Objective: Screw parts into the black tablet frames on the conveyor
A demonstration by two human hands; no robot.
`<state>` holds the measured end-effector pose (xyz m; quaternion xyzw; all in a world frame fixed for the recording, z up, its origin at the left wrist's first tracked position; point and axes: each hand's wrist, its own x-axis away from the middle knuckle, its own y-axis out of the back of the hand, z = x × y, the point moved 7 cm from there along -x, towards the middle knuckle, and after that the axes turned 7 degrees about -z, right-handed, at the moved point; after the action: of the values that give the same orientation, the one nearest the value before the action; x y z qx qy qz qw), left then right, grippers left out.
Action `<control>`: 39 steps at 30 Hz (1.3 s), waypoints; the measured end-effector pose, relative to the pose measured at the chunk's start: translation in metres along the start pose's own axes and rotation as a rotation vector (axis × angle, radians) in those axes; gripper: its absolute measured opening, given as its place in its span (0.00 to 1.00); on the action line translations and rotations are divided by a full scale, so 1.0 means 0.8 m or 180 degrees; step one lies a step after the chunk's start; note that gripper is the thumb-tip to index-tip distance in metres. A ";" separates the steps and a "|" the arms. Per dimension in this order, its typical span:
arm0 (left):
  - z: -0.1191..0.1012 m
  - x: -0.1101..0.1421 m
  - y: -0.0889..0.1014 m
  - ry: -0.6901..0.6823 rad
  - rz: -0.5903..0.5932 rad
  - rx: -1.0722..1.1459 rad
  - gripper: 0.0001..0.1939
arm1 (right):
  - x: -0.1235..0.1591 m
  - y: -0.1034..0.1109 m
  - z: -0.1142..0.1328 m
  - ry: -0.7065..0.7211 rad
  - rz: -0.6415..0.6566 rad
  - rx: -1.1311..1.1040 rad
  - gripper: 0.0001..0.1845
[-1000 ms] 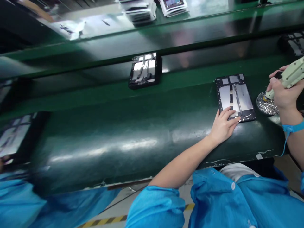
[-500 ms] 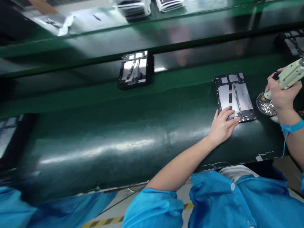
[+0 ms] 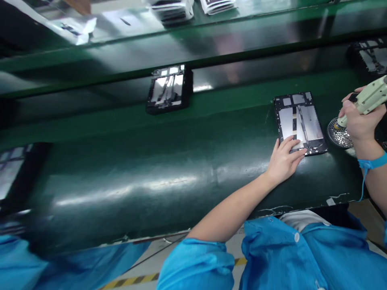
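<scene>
My left hand point(image 3: 283, 159) lies flat on the green conveyor belt point(image 3: 151, 169), its fingertips resting on the near corner of an opened tablet chassis point(image 3: 299, 121) with silver plates inside. My right hand point(image 3: 361, 121) grips a pale electric screwdriver point(image 3: 367, 98). The screwdriver's tip points down into a round perforated metal screw dish point(image 3: 338, 135) just right of the tablet. A blue wrist strap point(image 3: 371, 163) circles my right wrist.
A second opened tablet point(image 3: 168, 89) lies farther back on the belt, a third point(image 3: 370, 56) at the far right, and another point(image 3: 12, 171) at the left edge. Stacked parts point(image 3: 172, 9) sit on the upper shelf. Another person's blue sleeve point(image 3: 18, 262) shows at bottom left.
The tablet farther back on the belt has drifted left. The view has shifted slightly. My hands, the near tablet and the screwdriver have stayed in place.
</scene>
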<state>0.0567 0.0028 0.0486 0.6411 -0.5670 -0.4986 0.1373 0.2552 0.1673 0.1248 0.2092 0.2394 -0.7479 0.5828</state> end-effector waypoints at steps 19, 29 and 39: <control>0.002 -0.017 -0.007 0.0133 0.0033 0.0097 0.12 | 0.085 -0.060 0.079 -0.0205 0.0996 -0.0636 0.15; 0.002 -0.018 -0.009 0.0175 0.0116 0.0118 0.12 | 0.093 -0.063 0.076 -0.0300 0.1008 -0.0567 0.13; 0.004 -0.017 -0.008 0.0219 0.0171 0.0158 0.13 | 0.099 -0.067 0.077 -0.0222 0.0884 -0.0486 0.13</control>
<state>0.0600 0.0176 0.0488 0.6457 -0.5912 -0.4581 0.1541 0.1828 0.0806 0.1332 0.1693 0.2439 -0.6466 0.7027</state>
